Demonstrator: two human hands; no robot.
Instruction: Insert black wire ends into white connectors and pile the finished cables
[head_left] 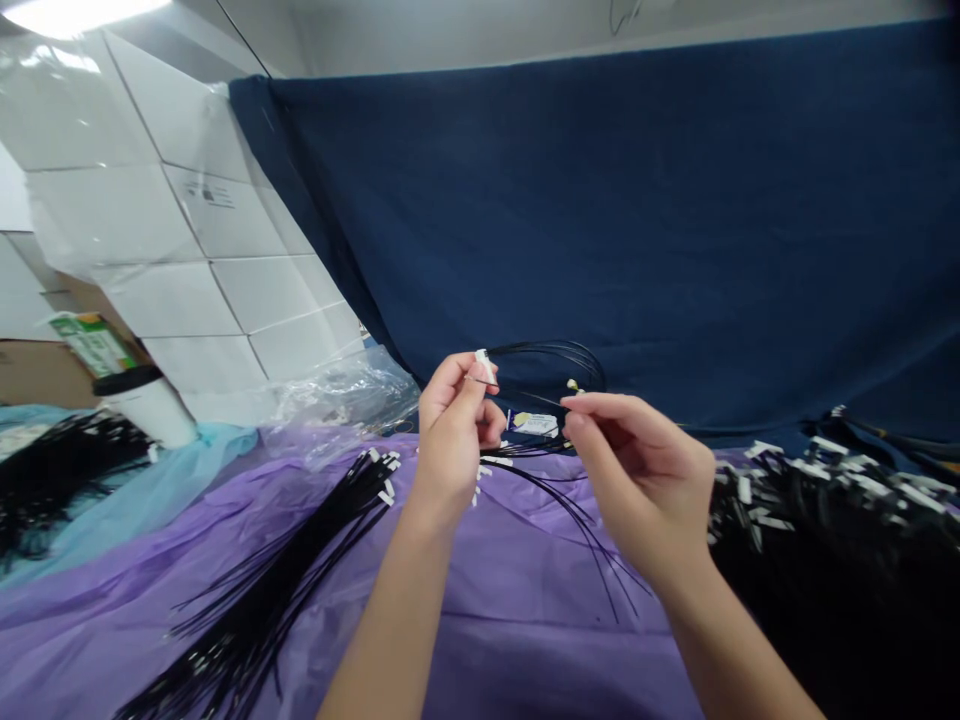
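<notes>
A small white connector [486, 367] is pinched between the thumb and fingers of my left hand [454, 420], with thin black wires looping from it to the right. The fingertips of my right hand [645, 460] are closed on a thin black wire [541, 400]. Several loose black wires [574, 510] with white ends lie on the purple sheet below and between my hands. Behind them is a small white and yellow packet [532, 424].
A bundle of black wires with white tips [300, 560] lies at the left, and a large pile [832, 540] at the right. Farther left stand a white cup [154, 405] and wrapped white boxes [202, 220]. A dark blue cloth [600, 220] hangs behind.
</notes>
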